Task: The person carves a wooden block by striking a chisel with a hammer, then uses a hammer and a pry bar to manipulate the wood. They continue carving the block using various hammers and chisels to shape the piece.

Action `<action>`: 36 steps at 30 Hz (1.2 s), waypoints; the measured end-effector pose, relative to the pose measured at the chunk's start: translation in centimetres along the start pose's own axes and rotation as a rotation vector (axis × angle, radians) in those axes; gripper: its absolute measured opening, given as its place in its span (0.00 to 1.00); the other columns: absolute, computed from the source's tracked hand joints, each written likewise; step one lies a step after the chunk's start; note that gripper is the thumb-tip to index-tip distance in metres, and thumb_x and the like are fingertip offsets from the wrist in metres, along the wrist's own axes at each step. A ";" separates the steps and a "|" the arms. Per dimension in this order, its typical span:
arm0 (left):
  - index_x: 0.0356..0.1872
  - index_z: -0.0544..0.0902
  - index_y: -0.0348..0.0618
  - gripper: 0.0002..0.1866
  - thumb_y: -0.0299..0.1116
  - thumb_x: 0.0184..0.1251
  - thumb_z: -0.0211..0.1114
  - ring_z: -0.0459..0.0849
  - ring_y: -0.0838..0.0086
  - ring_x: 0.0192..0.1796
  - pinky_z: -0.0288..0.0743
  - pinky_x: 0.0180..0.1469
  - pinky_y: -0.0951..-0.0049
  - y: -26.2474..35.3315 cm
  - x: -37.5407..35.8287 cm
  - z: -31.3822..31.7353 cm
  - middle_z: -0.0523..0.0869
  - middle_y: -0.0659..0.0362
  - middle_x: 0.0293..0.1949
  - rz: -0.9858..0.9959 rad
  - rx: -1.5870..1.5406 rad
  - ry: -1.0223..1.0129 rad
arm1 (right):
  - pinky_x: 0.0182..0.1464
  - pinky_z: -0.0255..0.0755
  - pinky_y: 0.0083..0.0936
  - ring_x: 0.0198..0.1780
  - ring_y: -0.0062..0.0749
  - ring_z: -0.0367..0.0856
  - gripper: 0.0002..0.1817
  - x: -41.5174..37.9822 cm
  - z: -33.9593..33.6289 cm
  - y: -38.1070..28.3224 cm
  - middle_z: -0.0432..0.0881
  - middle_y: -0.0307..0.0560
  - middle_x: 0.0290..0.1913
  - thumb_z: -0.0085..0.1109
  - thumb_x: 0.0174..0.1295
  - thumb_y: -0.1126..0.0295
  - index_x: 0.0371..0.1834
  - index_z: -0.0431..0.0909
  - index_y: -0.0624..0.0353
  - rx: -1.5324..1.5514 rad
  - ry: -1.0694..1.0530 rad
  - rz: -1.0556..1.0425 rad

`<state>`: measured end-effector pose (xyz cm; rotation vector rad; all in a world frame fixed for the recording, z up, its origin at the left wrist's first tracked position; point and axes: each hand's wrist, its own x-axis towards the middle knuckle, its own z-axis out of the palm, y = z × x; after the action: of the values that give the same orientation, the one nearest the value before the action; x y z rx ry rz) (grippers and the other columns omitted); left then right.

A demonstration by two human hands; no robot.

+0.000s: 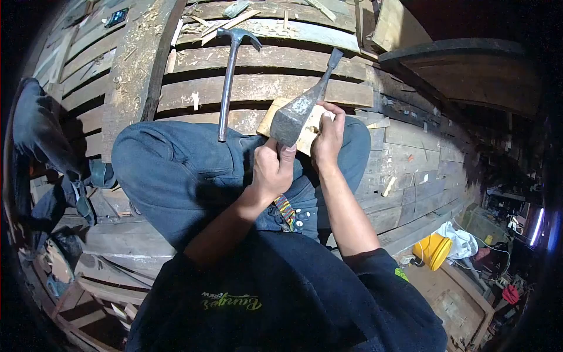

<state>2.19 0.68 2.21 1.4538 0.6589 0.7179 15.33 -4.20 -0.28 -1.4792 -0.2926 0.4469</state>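
Note:
My left hand [272, 170] is closed around the near, thick end of a heavy dark metal tool head [293, 117], its thumb pressed against the metal. The tool head tapers to a narrow neck and a small flared tip that points away and to the right. Under and beside it is a pale wooden block [306, 141], with a dark hollow or notch near its right side. My right hand [328, 141] grips this block at its right side, its fingers curled over the edge. Part of the block is hidden behind the tool head. Both sit above my crossed legs.
A claw hammer [229, 82] lies on the planks [202, 92] beyond my left knee, its handle end near my leg. Wood shavings and offcuts [234, 23] are scattered there. Another person's leg [44, 129] is at far left. A yellow container [433, 251] stands at right.

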 end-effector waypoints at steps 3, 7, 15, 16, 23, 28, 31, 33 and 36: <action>0.40 0.79 0.31 0.23 0.47 0.73 0.53 0.82 0.43 0.33 0.74 0.35 0.55 -1.2 0.6 0.5 0.81 0.40 0.25 -0.135 0.285 -0.070 | 0.53 0.68 0.26 0.47 0.27 0.72 0.12 -0.1 -0.3 0.1 0.74 0.48 0.47 0.40 0.68 0.73 0.52 0.66 0.62 -0.124 0.059 0.031; 0.30 0.74 0.36 0.24 0.50 0.77 0.47 0.69 0.78 0.21 0.63 0.23 0.70 -1.9 0.2 0.4 0.70 0.61 0.17 -0.129 0.160 -0.051 | 0.52 0.68 0.26 0.46 0.26 0.70 0.12 -0.4 -0.1 -0.6 0.71 0.47 0.47 0.41 0.68 0.74 0.53 0.65 0.62 -0.171 -0.002 0.000; 0.27 0.73 0.41 0.19 0.43 0.76 0.50 0.65 0.82 0.21 0.60 0.22 0.76 -1.2 -0.1 1.1 0.68 0.67 0.19 -0.037 0.155 0.033 | 0.53 0.68 0.23 0.47 0.26 0.73 0.13 -0.1 -0.4 0.6 0.74 0.47 0.47 0.42 0.68 0.72 0.54 0.66 0.62 0.045 -0.004 0.029; 0.28 0.73 0.41 0.18 0.42 0.77 0.49 0.66 0.82 0.21 0.62 0.22 0.76 -1.7 0.4 1.3 0.68 0.67 0.19 -0.064 0.182 -0.037 | 0.55 0.67 0.24 0.50 0.27 0.72 0.14 -0.3 -0.3 -0.6 0.73 0.47 0.48 0.42 0.66 0.74 0.53 0.67 0.63 -0.178 0.072 0.065; 0.26 0.69 0.43 0.21 0.46 0.78 0.48 0.61 0.85 0.19 0.56 0.21 0.79 -1.4 0.2 0.1 0.65 0.68 0.18 -0.200 0.020 -0.017 | 0.56 0.66 0.24 0.51 0.28 0.71 0.14 0.1 -0.4 0.8 0.72 0.48 0.49 0.43 0.65 0.73 0.53 0.66 0.63 -0.093 0.007 -0.023; 0.33 0.73 0.37 0.25 0.54 0.66 0.62 0.67 0.81 0.20 0.59 0.23 0.80 3.9 0.6 -1.5 0.70 0.64 0.19 -0.056 -0.146 -0.029 | 0.58 0.63 0.26 0.52 0.30 0.69 0.15 0.2 -0.1 -0.1 0.69 0.50 0.50 0.40 0.67 0.74 0.56 0.61 0.62 0.037 0.001 0.037; 0.35 0.74 0.39 0.16 0.44 0.68 0.62 0.67 0.82 0.20 0.60 0.22 0.81 6.3 2.4 -1.4 0.71 0.64 0.21 -0.190 -0.224 0.041 | 0.58 0.64 0.27 0.51 0.30 0.70 0.15 0.2 -0.2 0.6 0.70 0.50 0.50 0.41 0.67 0.73 0.56 0.60 0.62 -0.003 -0.009 0.014; 0.36 0.73 0.44 0.12 0.41 0.71 0.61 0.64 0.86 0.18 0.57 0.19 0.82 5.2 2.6 -1.6 0.69 0.68 0.21 -0.457 -0.401 0.093 | 0.58 0.63 0.27 0.51 0.30 0.69 0.15 0.4 0.0 0.9 0.69 0.50 0.50 0.41 0.67 0.73 0.56 0.61 0.62 0.127 0.000 0.017; 0.37 0.73 0.44 0.14 0.44 0.72 0.59 0.62 0.88 0.18 0.53 0.17 0.83 4.0 2.4 -0.7 0.67 0.69 0.20 -0.481 -0.301 0.065 | 0.57 0.65 0.25 0.50 0.28 0.71 0.14 0.5 0.0 0.9 0.71 0.49 0.50 0.41 0.68 0.73 0.55 0.63 0.63 0.080 0.017 -0.022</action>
<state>3.04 2.93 6.31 0.9487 0.8706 0.4619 15.68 -3.95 -1.18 -1.3997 -0.2736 0.4237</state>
